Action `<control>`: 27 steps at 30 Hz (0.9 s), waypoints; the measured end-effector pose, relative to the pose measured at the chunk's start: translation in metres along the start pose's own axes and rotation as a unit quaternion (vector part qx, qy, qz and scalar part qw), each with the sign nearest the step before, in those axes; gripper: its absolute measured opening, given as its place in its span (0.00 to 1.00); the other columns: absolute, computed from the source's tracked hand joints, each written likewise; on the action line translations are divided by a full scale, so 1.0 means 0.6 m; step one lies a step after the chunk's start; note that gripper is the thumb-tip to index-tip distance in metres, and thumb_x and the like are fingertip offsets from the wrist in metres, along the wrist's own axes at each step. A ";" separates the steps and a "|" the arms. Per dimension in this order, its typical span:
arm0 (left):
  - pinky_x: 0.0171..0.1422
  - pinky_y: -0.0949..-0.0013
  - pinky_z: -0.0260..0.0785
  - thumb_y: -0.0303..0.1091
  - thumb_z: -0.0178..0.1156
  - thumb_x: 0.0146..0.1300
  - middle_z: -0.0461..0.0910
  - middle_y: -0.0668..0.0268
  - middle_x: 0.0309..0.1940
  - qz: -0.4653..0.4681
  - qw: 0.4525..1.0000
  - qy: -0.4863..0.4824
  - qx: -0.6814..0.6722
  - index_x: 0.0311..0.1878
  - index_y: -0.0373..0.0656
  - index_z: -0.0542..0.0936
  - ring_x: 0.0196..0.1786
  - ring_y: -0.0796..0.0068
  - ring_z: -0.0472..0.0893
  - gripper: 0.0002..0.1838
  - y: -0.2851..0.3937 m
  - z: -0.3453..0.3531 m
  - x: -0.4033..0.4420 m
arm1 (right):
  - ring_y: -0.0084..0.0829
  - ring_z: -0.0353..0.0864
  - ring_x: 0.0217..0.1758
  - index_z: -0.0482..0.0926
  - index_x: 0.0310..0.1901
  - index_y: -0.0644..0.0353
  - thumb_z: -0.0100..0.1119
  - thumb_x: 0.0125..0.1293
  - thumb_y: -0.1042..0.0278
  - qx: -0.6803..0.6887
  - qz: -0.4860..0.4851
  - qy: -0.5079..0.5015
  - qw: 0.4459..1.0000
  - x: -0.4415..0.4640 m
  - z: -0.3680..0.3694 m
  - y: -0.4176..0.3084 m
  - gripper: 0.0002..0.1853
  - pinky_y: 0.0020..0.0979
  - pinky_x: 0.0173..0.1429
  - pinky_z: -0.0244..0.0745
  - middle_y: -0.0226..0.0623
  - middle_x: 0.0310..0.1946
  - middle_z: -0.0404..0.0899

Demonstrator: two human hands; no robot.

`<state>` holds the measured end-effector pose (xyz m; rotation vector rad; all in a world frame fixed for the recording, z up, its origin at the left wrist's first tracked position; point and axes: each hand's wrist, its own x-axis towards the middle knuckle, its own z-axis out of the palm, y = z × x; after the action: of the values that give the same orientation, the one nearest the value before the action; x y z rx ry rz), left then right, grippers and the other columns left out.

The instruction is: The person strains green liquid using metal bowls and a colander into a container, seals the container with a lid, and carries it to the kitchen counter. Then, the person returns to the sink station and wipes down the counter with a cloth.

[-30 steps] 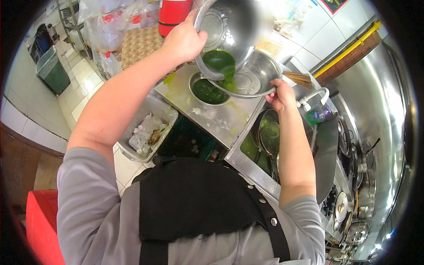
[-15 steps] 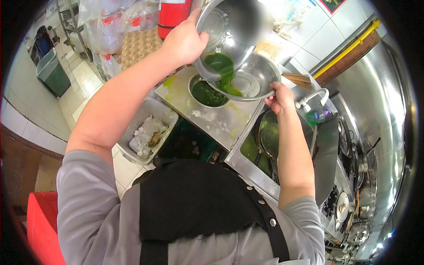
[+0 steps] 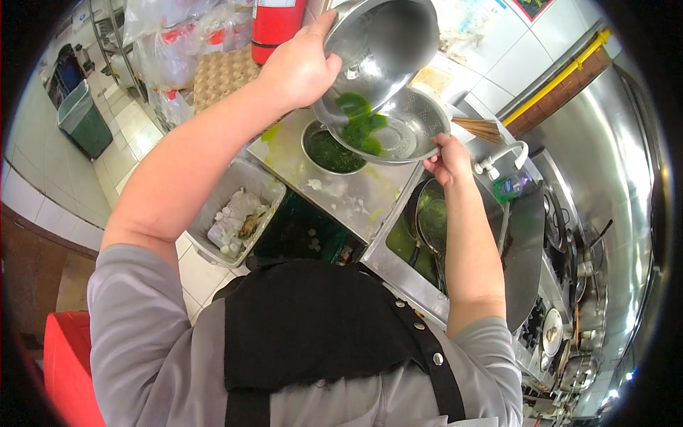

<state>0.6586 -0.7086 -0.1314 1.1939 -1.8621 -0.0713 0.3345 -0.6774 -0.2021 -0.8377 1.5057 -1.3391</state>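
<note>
High at the centre, my left hand (image 3: 304,67) grips the rim of a steel mixing bowl (image 3: 366,75), tipped steeply on its side. A wet green mixture (image 3: 364,134) slides from its lower edge into a perforated metal colander (image 3: 425,117). My right hand (image 3: 451,160) is closed on the colander's right rim, holding it tilted. Beneath and to the left, a smaller metal bowl (image 3: 307,141) holds dark green contents on the steel counter (image 3: 356,206). The upper inside of the mixing bowl is blurred.
A sink (image 3: 398,249) with pans (image 3: 432,213), a white faucet (image 3: 505,156) and a soap bottle (image 3: 509,187) are at right. A waste bin (image 3: 203,238) stands below left. Behind are an egg tray (image 3: 220,78) and a fire extinguisher (image 3: 276,28).
More of the green mixture has run out of the tipped bowl and spread in the colander. Both hands keep their grips, with the bowl and colander nearly in place.
</note>
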 end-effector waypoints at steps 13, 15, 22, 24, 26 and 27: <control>0.61 0.54 0.70 0.34 0.52 0.61 0.69 0.50 0.64 0.052 0.998 -0.018 0.023 0.72 0.48 0.59 0.56 0.47 0.77 0.34 0.048 -0.021 -0.016 | 0.20 0.65 0.14 0.69 0.45 0.59 0.49 0.63 0.74 0.004 -0.007 -0.007 1.000 -0.014 0.007 -0.009 0.09 0.31 0.22 0.77 0.30 0.23 0.70; 0.61 0.55 0.70 0.34 0.52 0.61 0.68 0.52 0.65 0.069 0.997 -0.015 0.031 0.72 0.49 0.59 0.56 0.48 0.77 0.34 0.048 -0.021 -0.016 | 0.20 0.65 0.14 0.69 0.45 0.59 0.49 0.63 0.74 0.001 -0.006 -0.005 1.000 -0.015 0.007 -0.010 0.09 0.31 0.22 0.77 0.30 0.23 0.70; 0.61 0.54 0.71 0.33 0.52 0.60 0.67 0.53 0.66 0.106 0.994 -0.019 0.031 0.72 0.49 0.59 0.56 0.49 0.77 0.34 0.056 -0.029 -0.021 | 0.20 0.65 0.14 0.70 0.44 0.59 0.50 0.63 0.74 -0.004 -0.010 -0.003 1.000 -0.013 0.007 -0.012 0.08 0.31 0.22 0.77 0.30 0.23 0.71; 0.60 0.54 0.71 0.33 0.52 0.60 0.67 0.54 0.66 0.115 0.993 -0.019 0.038 0.72 0.50 0.59 0.55 0.49 0.77 0.34 0.057 -0.030 -0.021 | 0.20 0.65 0.14 0.70 0.44 0.59 0.50 0.63 0.74 -0.002 -0.009 -0.002 1.000 -0.013 0.007 -0.013 0.08 0.31 0.22 0.77 0.30 0.23 0.71; 0.60 0.54 0.72 0.33 0.52 0.60 0.66 0.54 0.67 0.118 0.992 -0.022 0.041 0.72 0.50 0.59 0.55 0.48 0.77 0.34 0.058 -0.031 -0.019 | 0.20 0.65 0.14 0.70 0.44 0.59 0.50 0.63 0.74 0.001 -0.008 -0.002 1.000 -0.014 0.008 -0.014 0.08 0.30 0.22 0.77 0.30 0.23 0.71; 0.60 0.54 0.72 0.33 0.52 0.60 0.66 0.54 0.67 0.115 0.992 -0.025 0.045 0.72 0.50 0.59 0.55 0.48 0.77 0.34 0.060 -0.032 -0.020 | 0.20 0.65 0.14 0.70 0.44 0.59 0.50 0.63 0.74 0.001 -0.008 -0.002 1.000 -0.015 0.010 -0.014 0.08 0.30 0.22 0.77 0.30 0.23 0.71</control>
<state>0.6486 -0.6732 -0.1105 1.0379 -2.0530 0.1122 0.3422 -0.6729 -0.1919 -0.8525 1.4964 -1.3509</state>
